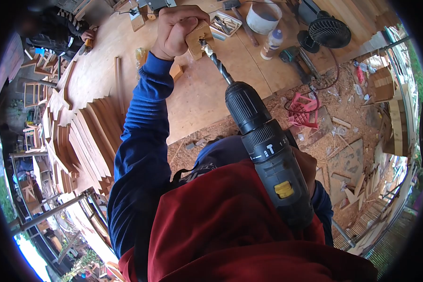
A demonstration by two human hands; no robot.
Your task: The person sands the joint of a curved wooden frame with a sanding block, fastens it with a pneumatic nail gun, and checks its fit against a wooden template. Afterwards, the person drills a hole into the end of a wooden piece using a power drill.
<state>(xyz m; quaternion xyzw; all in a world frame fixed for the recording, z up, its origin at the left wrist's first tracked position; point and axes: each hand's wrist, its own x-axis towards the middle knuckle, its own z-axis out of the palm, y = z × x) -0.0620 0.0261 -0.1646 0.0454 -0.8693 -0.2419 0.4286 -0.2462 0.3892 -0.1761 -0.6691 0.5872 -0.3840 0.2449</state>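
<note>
My left hand (pixel 177 34) is closed around a small wooden block (pixel 195 46), held up above the workbench. A ragged hole shows in the block's face. The tip of a long spiral drill bit (pixel 221 69) is at that hole; how deep it sits I cannot tell. The bit is fixed in the chuck of a black cordless drill (pixel 270 152) with a yellow switch on top. My right hand (pixel 306 168) wraps around the drill's grip, mostly hidden behind the drill body.
The plywood workbench (pixel 192 105) carries stacked curved wooden pieces (pixel 94 136), a tray of bits (pixel 224 23), a white bucket (pixel 263 18), a glue bottle (pixel 271 44), another drill (pixel 293 61) and a fan (pixel 329 32). A co-worker's hand (pixel 88 35) is at the far left. A pink crate (pixel 303 112) lies among sawdust.
</note>
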